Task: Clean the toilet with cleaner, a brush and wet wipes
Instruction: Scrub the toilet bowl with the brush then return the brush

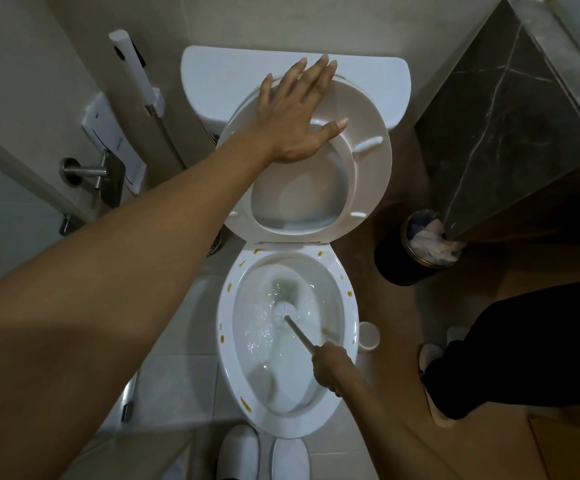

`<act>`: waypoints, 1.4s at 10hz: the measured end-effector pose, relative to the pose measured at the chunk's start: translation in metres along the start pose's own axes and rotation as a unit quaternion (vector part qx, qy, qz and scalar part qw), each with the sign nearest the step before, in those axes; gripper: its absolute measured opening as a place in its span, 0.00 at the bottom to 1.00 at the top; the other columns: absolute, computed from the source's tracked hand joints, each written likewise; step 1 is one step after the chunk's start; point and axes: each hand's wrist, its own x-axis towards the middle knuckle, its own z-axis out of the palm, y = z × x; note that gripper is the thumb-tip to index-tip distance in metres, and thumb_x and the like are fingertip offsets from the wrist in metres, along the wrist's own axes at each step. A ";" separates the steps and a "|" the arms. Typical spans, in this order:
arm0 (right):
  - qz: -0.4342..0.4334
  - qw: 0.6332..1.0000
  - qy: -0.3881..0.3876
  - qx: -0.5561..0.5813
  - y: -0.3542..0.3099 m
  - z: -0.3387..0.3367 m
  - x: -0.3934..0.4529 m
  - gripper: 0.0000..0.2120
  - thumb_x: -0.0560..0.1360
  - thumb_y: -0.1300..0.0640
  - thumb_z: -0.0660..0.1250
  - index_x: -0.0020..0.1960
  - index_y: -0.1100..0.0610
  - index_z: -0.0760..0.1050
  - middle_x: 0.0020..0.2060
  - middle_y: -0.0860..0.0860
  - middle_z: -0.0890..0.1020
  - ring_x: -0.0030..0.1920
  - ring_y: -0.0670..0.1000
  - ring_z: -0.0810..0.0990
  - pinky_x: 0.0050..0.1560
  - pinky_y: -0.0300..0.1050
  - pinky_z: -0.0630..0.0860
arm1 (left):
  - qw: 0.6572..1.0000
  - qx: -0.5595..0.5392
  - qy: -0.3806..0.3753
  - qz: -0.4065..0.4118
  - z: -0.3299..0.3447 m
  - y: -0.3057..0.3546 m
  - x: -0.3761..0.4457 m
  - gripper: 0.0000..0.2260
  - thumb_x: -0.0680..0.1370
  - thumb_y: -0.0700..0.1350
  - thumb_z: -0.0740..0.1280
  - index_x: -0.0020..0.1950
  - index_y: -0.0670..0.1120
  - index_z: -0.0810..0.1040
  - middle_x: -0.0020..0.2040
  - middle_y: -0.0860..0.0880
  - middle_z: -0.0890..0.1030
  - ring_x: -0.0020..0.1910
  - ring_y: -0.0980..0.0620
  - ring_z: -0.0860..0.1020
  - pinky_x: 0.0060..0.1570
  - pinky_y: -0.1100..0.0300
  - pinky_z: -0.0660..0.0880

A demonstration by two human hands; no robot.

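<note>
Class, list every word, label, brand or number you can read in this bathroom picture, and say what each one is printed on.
No text is readable.
White wall panel: small dark marks, too blurred to read.
Toilet cistern, raised seat, black bin: no lettering visible.

The tiled floor carried the white toilet, a black waste bin stuffed with crumpled tissue near its right, a small white brush holder just beside the bowl, and two white slippers at its front.
</note>
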 end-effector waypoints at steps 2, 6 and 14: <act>-0.069 0.997 0.010 -0.028 0.035 0.003 -0.043 0.15 0.82 0.55 0.54 0.65 0.60 0.71 0.55 0.55 0.79 0.46 0.51 0.78 0.36 0.37 0.72 | 1.000 0.000 0.001 -0.001 0.000 0.000 0.000 0.34 0.79 0.65 0.49 0.78 0.50 0.40 0.79 0.52 0.42 0.77 0.49 0.42 0.73 0.40 0.41; -0.049 0.997 0.060 -0.001 -0.016 -0.015 -0.004 0.15 0.81 0.56 0.56 0.64 0.62 0.72 0.56 0.57 0.79 0.53 0.56 0.80 0.52 0.47 0.77 | 1.000 0.007 0.004 0.002 0.003 -0.002 0.002 0.34 0.79 0.65 0.49 0.78 0.50 0.41 0.79 0.51 0.44 0.77 0.48 0.42 0.73 0.40 0.42; -0.037 0.991 -0.083 0.101 0.045 -0.040 -0.008 0.18 0.81 0.51 0.55 0.70 0.42 0.70 0.28 0.47 0.72 0.23 0.45 0.68 0.20 0.35 0.65 | 1.000 0.001 0.002 0.000 0.000 -0.001 0.000 0.34 0.79 0.65 0.49 0.78 0.50 0.41 0.79 0.51 0.43 0.77 0.48 0.42 0.72 0.40 0.41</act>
